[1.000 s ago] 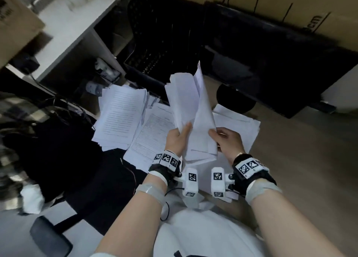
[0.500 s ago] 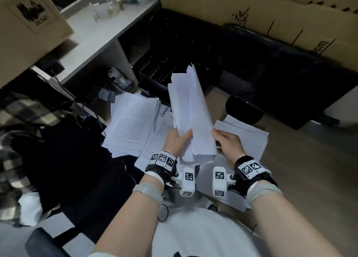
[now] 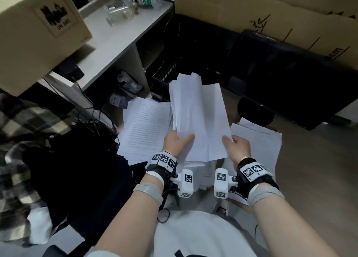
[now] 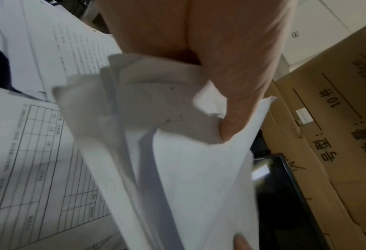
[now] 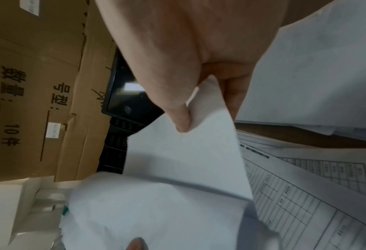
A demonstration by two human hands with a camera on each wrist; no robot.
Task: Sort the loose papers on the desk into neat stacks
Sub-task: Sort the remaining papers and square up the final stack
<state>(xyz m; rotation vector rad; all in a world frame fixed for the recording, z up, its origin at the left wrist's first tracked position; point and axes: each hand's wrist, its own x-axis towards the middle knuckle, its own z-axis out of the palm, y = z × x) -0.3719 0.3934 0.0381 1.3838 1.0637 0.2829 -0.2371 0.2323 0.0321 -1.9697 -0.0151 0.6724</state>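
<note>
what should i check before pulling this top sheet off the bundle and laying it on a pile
1. Left hand grips the held bundle of white sheets: ok.
2. Right hand pinches the top white sheet's corner: ok.
3. Only one sheet pinched: cannot tell.
4. Bundle edges even: not ok, fanned.
5. Printed text pile squared: not ok, splayed.
6. Blank pile reachable on the right: ok.

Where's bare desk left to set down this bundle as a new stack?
Bare wood desk lies right of the blank-sheet pile, out toward the desk's right edge. It is crowded to the left: the printed-text stack and form sheets overlap under the held bundle, which the left hand and right hand grip.
</note>
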